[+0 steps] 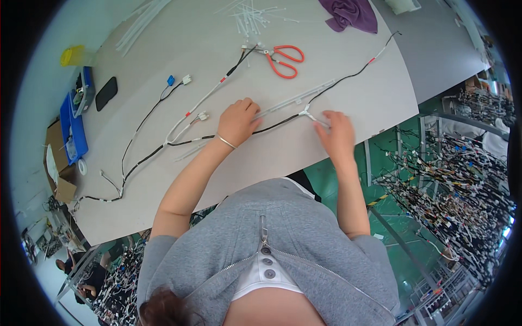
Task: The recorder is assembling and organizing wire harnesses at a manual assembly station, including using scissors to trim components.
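Observation:
A long wire harness (pixel 149 157) in black and white, with several branches, lies spread across the table. My left hand (pixel 237 120) is closed over its middle stretch, the black cable coming out by the thumb. Farther right, my right hand (pixel 338 136) has thumb and fingers around a short white branch beside the harness's white-taped fork (pixel 305 110); the branch's end is hidden by the hand. A clear plastic strip (pixel 296 100) lies behind the harness, between my hands. Beyond my left hand are red-handled scissors (pixel 283 61), near connectors on another branch.
White cable ties (pixel 253 19) and a purple cloth (pixel 350 15) lie at the back. On the left are a black phone (pixel 106 93), a blue tray (pixel 73 130) and a cardboard box (pixel 57 163). Hanging harnesses (pixel 446 190) crowd a rack right of the table edge.

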`<state>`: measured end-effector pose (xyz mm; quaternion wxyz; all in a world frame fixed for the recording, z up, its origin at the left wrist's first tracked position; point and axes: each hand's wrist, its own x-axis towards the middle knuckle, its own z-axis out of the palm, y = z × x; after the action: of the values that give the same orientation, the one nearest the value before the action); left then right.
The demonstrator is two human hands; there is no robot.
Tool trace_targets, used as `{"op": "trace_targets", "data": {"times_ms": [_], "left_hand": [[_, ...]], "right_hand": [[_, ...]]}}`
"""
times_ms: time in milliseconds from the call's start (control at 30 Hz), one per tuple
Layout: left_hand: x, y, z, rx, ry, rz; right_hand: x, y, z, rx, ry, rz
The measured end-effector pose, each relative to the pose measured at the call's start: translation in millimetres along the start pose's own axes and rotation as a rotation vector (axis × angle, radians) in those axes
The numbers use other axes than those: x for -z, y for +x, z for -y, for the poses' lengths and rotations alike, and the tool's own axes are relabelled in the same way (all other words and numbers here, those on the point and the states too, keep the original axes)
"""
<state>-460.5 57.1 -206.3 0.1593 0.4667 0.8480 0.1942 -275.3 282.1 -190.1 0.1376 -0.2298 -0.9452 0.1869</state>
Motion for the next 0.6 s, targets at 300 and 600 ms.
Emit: {"op": "trace_targets", "data": {"times_ms": [300,600], "left_hand": [[-3.3,50.5,-37.2,0.406,-0.872,0.428],[-22.4,64.7,-61.5,0.218,-0.805,0.326]], "right_hand": [[-6.2,1.9,10.6,-0.247,0.387,0.156],[-14.3,6.3,8.7,-0.168,0.294,-0.038]]}}
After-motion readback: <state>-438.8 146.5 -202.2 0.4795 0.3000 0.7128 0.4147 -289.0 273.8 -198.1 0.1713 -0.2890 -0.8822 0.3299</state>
